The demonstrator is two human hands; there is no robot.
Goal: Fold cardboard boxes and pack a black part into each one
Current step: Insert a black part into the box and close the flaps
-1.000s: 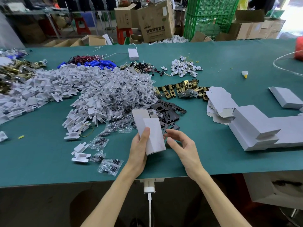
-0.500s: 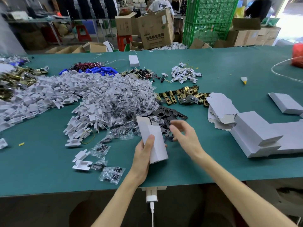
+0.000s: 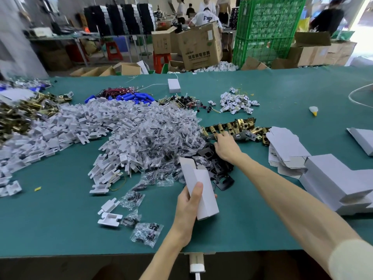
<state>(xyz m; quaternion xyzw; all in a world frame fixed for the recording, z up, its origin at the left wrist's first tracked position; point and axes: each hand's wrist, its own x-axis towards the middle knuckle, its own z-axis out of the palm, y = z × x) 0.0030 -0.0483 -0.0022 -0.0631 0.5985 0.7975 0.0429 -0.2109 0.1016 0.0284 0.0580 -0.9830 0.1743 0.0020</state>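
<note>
Just below the centre of the frame, the left grip (image 3: 187, 209) holds a white cardboard box (image 3: 207, 201) above the green worktop (image 3: 60, 219). The thumb lies across the box's front face and the fingers wrap round behind it. The box is tilted, with its open end and raised flap pointing toward the upper left. The right grip (image 3: 227, 147) is stretched out past the box, back of the hand up. It is over the far edge of the heap of black parts (image 3: 221, 174), where that heap meets a row of brass latches (image 3: 232, 126). Its fingertips dip out of sight there, so I cannot tell whether it is closed on anything. The black parts lie on the worktop just beyond the box, at the centre of the frame. To their left are clear bags of small hardware (image 3: 161, 138) and a wide pile of white plastic inserts (image 3: 80, 128). On the right lie flat box blanks (image 3: 286, 146), with folded white boxes (image 3: 333, 178) stacked beside them.
</note>
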